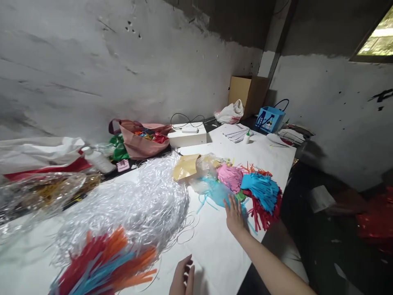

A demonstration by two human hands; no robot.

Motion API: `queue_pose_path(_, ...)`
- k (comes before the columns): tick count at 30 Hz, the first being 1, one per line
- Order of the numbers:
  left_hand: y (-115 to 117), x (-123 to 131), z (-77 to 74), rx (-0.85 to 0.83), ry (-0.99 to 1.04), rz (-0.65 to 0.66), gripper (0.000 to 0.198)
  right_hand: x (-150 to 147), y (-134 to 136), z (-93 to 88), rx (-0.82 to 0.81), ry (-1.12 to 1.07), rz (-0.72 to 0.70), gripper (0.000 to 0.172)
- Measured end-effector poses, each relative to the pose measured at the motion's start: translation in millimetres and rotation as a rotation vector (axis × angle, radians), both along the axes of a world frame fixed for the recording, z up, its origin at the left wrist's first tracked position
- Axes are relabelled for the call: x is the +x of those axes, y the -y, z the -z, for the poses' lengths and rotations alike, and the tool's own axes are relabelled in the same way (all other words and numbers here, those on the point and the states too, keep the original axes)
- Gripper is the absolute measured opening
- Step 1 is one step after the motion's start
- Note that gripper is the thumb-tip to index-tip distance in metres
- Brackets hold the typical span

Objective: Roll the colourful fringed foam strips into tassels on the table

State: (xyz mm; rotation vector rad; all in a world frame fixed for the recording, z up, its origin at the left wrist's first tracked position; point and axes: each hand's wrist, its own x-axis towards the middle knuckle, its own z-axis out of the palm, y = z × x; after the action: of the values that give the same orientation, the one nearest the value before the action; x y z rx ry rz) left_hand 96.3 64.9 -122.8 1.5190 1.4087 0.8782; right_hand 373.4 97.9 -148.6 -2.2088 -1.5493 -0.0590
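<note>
Fingers [231,201] of the R hand [237,221], right of ctr in head view, are spread w/ nothing gripped, at the translucent blue plastic [216,192]; contact hard to tell. L hand [181,278], btm ctr: fingers half-curled, thumb apart, nothing seen in it. Progress: prob. partway. Strips lie bunched on the tabletop [217,246], i.e. pink bundle [230,177], blue bundle [260,188] & red bundle [259,215] right of ctr, mixed-colour bundle [106,262] lower left; clear strands [138,196], left of ctr, are loose, unbundled. Text: white carrier bag [230,112], upper right of ctr, has red print; blue tote bag [272,119] nearby, light lettering; both too small to read.
</note>
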Motion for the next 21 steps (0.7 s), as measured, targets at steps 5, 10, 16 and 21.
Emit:
queue_pose_path(5, -38, 58, -2.0, 0.116, -0.065, 0.213, 0.043, 22, -35, 1.7, 0.043, 0.084, -0.014, 0.076)
queue_pose_path(10, -89, 123, -11.1, 0.308, -0.178, 0.427, 0.034, 38, -46, 2.6, 0.060, -0.061, 0.141, 0.082)
queue_pose_path(16, -139, 182, -55.1, 0.732, -0.540, 0.863, 0.065, 30, -33, 1.6, 0.185, 0.007, -0.209, 0.039)
queue_pose_path(21, -128, 143, -61.9, 0.761, -0.710, 1.082, 0.045, 8, 30, -0.6, 0.250, 0.117, -0.503, 0.033)
